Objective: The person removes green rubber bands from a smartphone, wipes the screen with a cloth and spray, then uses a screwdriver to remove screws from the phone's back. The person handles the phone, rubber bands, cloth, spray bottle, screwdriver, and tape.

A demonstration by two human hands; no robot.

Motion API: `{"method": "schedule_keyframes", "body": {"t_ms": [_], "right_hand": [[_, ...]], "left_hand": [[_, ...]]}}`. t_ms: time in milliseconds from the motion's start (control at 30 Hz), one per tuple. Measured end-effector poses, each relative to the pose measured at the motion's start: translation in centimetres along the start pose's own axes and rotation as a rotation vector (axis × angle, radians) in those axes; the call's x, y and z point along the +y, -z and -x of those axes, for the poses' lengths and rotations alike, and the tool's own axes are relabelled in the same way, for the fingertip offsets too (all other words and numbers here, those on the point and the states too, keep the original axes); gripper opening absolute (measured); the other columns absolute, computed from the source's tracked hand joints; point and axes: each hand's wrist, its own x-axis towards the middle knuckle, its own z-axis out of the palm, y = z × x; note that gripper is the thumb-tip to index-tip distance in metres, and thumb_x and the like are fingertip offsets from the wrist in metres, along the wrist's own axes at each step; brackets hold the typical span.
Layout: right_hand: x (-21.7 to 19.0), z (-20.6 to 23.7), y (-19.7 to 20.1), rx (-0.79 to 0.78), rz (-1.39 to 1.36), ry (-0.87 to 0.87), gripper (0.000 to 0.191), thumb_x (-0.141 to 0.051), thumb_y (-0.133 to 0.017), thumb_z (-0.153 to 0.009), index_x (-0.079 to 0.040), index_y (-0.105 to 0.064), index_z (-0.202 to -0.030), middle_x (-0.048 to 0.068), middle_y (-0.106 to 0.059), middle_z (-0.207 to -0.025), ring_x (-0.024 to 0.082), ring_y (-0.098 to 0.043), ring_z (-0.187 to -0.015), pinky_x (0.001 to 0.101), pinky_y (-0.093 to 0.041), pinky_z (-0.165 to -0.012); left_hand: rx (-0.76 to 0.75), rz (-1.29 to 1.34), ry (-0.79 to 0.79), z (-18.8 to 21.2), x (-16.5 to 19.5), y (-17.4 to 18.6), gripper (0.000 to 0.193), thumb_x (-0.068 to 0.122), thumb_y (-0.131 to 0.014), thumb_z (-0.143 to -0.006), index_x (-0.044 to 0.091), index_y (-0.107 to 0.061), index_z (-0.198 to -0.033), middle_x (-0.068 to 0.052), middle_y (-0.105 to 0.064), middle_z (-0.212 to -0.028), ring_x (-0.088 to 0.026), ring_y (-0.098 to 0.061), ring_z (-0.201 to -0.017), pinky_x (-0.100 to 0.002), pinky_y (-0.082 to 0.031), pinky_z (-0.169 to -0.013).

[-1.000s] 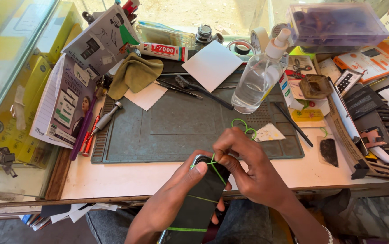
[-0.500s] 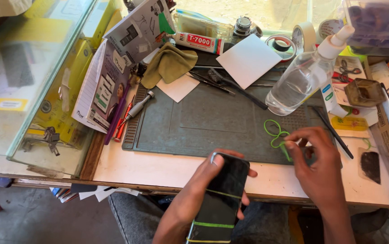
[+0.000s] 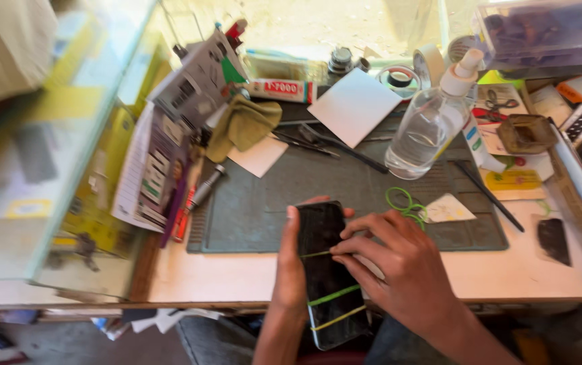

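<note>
The right hand (image 3: 399, 267) pinches a green rubber band (image 3: 314, 255) between its fingers (image 3: 351, 247), stretched across the dark screen of a black phone (image 3: 328, 270). The left hand (image 3: 291, 270) grips the phone along its left edge, fingers curled around it, thumb up its side. Two more bands cross the phone lower down. The phone hangs over the near edge of the counter (image 3: 237, 277), just below the grey work mat (image 3: 291, 196). Loose green bands (image 3: 402, 201) lie on the mat near the right hand, a clear spray bottle (image 3: 433, 122) beyond.

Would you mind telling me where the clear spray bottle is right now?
In the head view, the clear spray bottle stands upper right on the grey work mat, beside the white card and beyond the right hand.
</note>
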Motion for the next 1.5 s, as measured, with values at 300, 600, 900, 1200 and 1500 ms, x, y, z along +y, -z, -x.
{"method": "schedule_keyframes", "body": {"t_ms": [300, 600, 900, 1200, 1500], "right_hand": [[-0.5, -2.0, 0.2, -0.181, 0.167, 0.253, 0.02, -0.014, -0.074, -0.076, -0.003, -0.064, -0.089, 0.007, -0.061, -0.109, 0.027, -0.057, -0.098, 0.0425, -0.047, -0.082], [2.5, 1.1, 0.8, -0.47, -0.497, -0.178, 0.015, -0.005, -0.058, -0.081, -0.003, -0.054, -0.095, 0.006, -0.053, -0.066, 0.022, -0.059, -0.055, 0.0378, -0.05, -0.056], [7.5, 1.0, 0.6, -0.226, -0.259, -0.249, 0.013, -0.006, -0.075, -0.086, -0.007, -0.066, -0.096, 0.009, -0.056, -0.061, 0.017, -0.052, -0.049, 0.0348, -0.042, -0.047], [6.7, -0.9, 0.9, -0.02, -0.229, 0.0, 0.016, 0.0, -0.072, -0.089, -0.006, -0.064, -0.101, 0.004, -0.069, -0.084, 0.015, -0.067, -0.07, 0.0314, -0.053, -0.057], [4.1, -2.6, 2.8, -0.192, -0.376, -0.062, 0.016, 0.0, -0.072, -0.09, -0.003, -0.066, -0.104, 0.006, -0.068, -0.091, 0.016, -0.075, -0.079, 0.0295, -0.059, -0.067]], "left_hand": [[0.101, -0.29, 0.033, 0.5, 0.8, 0.5, 0.066, 0.056, -0.037, -0.103, 0.006, -0.061, -0.137, -0.009, -0.071, -0.112, -0.018, -0.068, -0.1, -0.031, -0.055, -0.088], [0.008, -0.063, -0.097, -0.2, 1.3, -0.1, 0.065, 0.058, -0.031, -0.105, 0.005, -0.05, -0.138, -0.017, -0.07, -0.113, -0.025, -0.07, -0.085, -0.038, -0.061, -0.07], [-0.08, -0.123, 0.098, 0.5, 1.2, -0.3, 0.069, 0.058, -0.03, -0.101, 0.004, -0.046, -0.142, -0.022, -0.067, -0.119, -0.028, -0.074, -0.084, -0.043, -0.064, -0.068], [-0.198, 0.139, 0.254, 2.4, 0.7, -1.2, 0.061, 0.019, -0.056, -0.092, 0.006, -0.04, -0.15, -0.023, -0.062, -0.134, -0.034, -0.073, -0.075, -0.043, -0.064, -0.064], [-0.098, 0.144, 0.401, 3.8, -0.9, -1.7, 0.076, 0.005, -0.062, -0.089, 0.002, -0.027, -0.157, -0.023, -0.059, -0.12, -0.036, -0.075, -0.092, -0.053, -0.064, -0.077]]}}
